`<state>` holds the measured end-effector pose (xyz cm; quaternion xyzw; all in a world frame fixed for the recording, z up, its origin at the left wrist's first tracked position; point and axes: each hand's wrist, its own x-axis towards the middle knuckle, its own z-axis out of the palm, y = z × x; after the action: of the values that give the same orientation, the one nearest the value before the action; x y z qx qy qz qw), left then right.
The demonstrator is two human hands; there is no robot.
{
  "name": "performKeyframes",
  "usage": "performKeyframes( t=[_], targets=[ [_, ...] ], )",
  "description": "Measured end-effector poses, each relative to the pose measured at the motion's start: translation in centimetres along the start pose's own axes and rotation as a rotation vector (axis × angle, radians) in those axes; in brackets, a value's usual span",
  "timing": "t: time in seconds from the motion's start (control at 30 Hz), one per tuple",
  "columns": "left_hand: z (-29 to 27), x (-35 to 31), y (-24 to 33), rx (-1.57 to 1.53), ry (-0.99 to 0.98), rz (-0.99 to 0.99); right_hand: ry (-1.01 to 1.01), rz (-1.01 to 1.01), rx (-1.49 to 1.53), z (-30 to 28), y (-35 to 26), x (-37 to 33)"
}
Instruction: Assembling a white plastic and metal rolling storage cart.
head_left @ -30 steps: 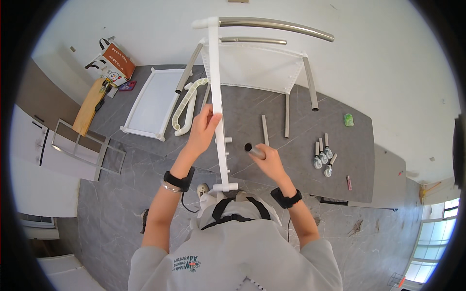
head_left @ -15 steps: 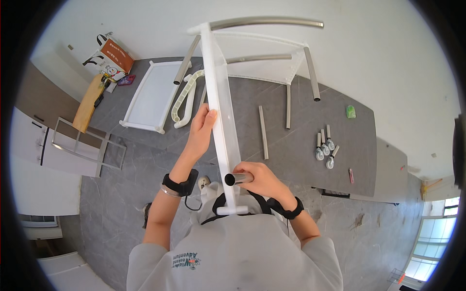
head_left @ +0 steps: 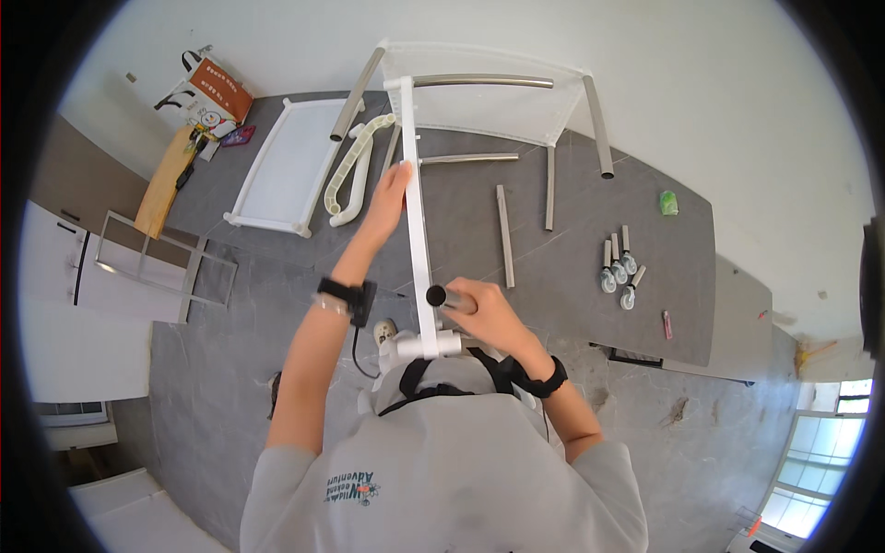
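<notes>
A white shelf panel point(head_left: 420, 235) stands on edge in front of me, its near end by my lap. My left hand point(head_left: 389, 198) grips its left side. My right hand point(head_left: 489, 313) is closed around a metal tube point(head_left: 446, 298), whose hollow end points up at me beside the near corner; whether it sits in the panel is hidden. Two metal tubes, an upper one point(head_left: 484, 81) and a lower one point(head_left: 472, 158), stick out rightward from the panel's far part. Behind it on the table rests another white shelf point(head_left: 489, 111) with metal legs point(head_left: 597, 129) standing up.
The grey table point(head_left: 442, 203) holds a loose metal tube point(head_left: 505, 235), several casters point(head_left: 629, 263), a green packet point(head_left: 668, 203) and a red-and-white small item point(head_left: 667, 324). Leftward lie a white curved handle point(head_left: 355, 175), another shelf panel point(head_left: 290, 166), a wooden board point(head_left: 169, 184) and a bag point(head_left: 217, 97).
The held panel has swung downward and toward me at its far end, its side tubes moving along with it. My right hand and its tube have moved slightly up and away from me.
</notes>
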<state>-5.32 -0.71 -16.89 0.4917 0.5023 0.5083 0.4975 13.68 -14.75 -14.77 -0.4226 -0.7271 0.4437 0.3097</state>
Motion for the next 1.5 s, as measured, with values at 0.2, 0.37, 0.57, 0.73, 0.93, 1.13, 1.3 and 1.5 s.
performKeyframes(
  t=[0.2, 0.37, 0.57, 0.73, 0.93, 1.13, 1.3, 1.5],
  targets=[
    [-0.9, 1.2, 2.7, 0.146, -0.099, -0.130, 0.095, 0.142, -0.047, -0.1, 0.2, 0.6],
    [-0.8, -4.7, 2.7, 0.579, -0.041, 0.022, 0.155, 0.128, 0.004, -1.5, 0.6, -0.5],
    [2.5, -15.9, 7.4, 0.948, -0.176, -0.172, 0.180, -0.116, -0.127, -2.7, 1.6, -1.4],
    [3.2, -16.5, 6.5, 0.890, -0.144, -0.161, 0.242, 0.007, -0.058, -1.9, 2.0, -1.4],
    [2.1, -13.9, 5.1, 0.921, -0.043, -0.037, 0.291, -0.081, -0.088, -1.7, 2.6, -1.1],
    [0.2, -10.7, 5.4, 0.760, -0.046, -0.065, 0.265, -0.405, -0.673, -4.8, 0.1, -0.1],
    [-0.3, -10.9, 5.1, 0.735, -0.031, -0.081, 0.191, -0.523, -0.850, -5.2, -0.6, 0.3],
    [-0.4, -11.8, 5.4, 0.718, -0.057, -0.126, 0.201, -0.600, -0.929, -3.8, -0.5, 0.5]
  ],
)
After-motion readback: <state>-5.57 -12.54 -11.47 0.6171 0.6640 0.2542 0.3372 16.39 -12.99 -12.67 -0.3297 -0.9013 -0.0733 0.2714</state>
